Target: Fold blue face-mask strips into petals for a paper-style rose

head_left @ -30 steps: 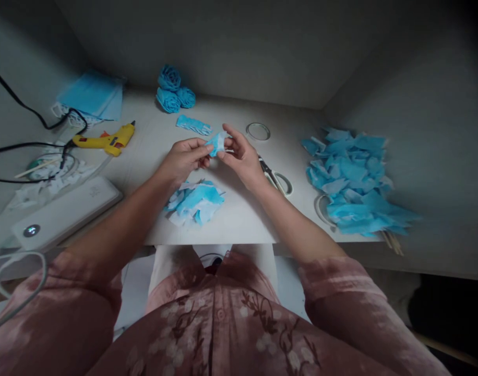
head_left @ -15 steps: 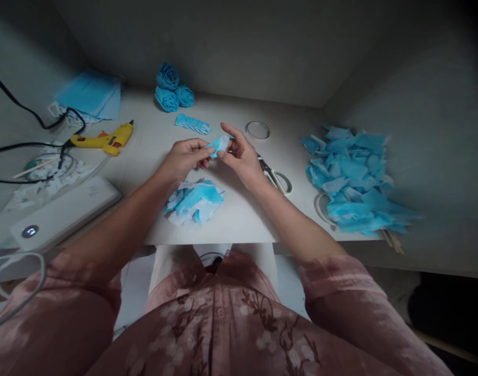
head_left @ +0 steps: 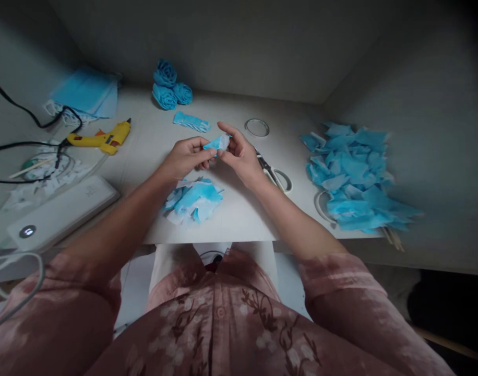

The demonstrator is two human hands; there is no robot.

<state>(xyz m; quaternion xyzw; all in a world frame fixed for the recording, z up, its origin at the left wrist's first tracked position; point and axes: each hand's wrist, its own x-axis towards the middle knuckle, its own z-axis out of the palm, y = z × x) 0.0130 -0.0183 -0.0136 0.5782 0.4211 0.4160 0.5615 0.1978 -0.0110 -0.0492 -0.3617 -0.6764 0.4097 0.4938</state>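
Note:
A small blue and white fabric piece (head_left: pixel 218 143) is pinched between both hands above the middle of the desk. My left hand (head_left: pixel 190 156) grips its left end with thumb and fingers. My right hand (head_left: pixel 241 154) closes on its right side, thumb in front and the index finger raised. Just below the hands lies a small pile of blue and white scraps (head_left: pixel 195 201). A flat blue strip with a frilled edge (head_left: pixel 191 121) rests beyond them. Scissors (head_left: pixel 276 175) lie by my right wrist, partly hidden.
Three blue fabric roses (head_left: pixel 164 96) stand at the back. At left are blue masks (head_left: pixel 86 94), a yellow glue gun (head_left: pixel 102 140), cables and a white power bank (head_left: pixel 62 214). At right sit a large scrap pile (head_left: pixel 352 177), sticks (head_left: pixel 393 238) and a tape roll (head_left: pixel 257 127).
The fabric piece between my fingers now shows a more pointed, folded shape. Both hands stay almost in place, and the view has shifted slightly.

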